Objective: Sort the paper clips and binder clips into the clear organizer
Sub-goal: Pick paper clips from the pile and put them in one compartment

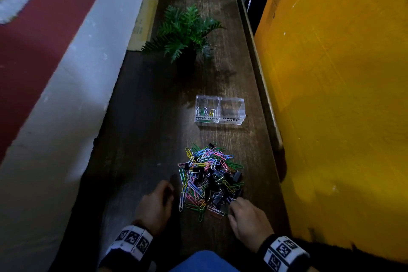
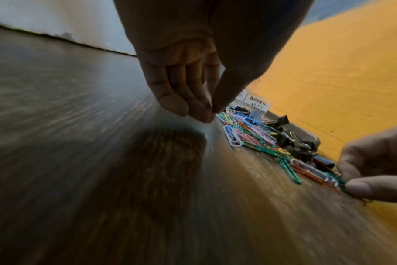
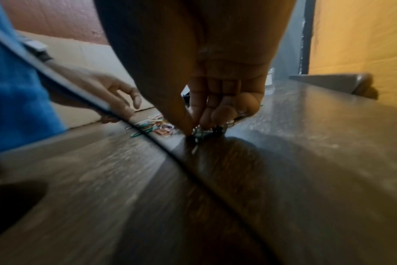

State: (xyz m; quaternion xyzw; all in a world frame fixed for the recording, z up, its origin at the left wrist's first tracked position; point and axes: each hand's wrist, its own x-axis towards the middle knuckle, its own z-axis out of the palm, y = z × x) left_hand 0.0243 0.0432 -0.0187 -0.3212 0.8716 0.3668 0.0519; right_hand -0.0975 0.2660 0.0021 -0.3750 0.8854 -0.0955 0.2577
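Note:
A mixed pile (image 1: 209, 181) of coloured paper clips and black binder clips lies on the dark wooden table (image 1: 143, 139). Beyond it stands the clear organizer (image 1: 219, 110) with two labelled compartments; the left one holds a few paper clips, and the right one looks empty. My right hand (image 1: 233, 203) is at the pile's near right edge. In the right wrist view its thumb and fingertips (image 3: 201, 123) pinch a binder clip (image 3: 206, 131) by its silver wire. My left hand (image 1: 169, 187) hovers just left of the pile, thumb tip meeting the fairly straight fingers (image 2: 200, 111), with nothing visible between them.
A potted fern (image 1: 187, 33) stands farther back on the table. A raised wooden rim (image 1: 260, 73) and a yellow wall (image 1: 342, 95) run close along the right side. A white and red wall (image 1: 77, 73) borders the left, and cardboard (image 1: 143, 22) leans at the back left.

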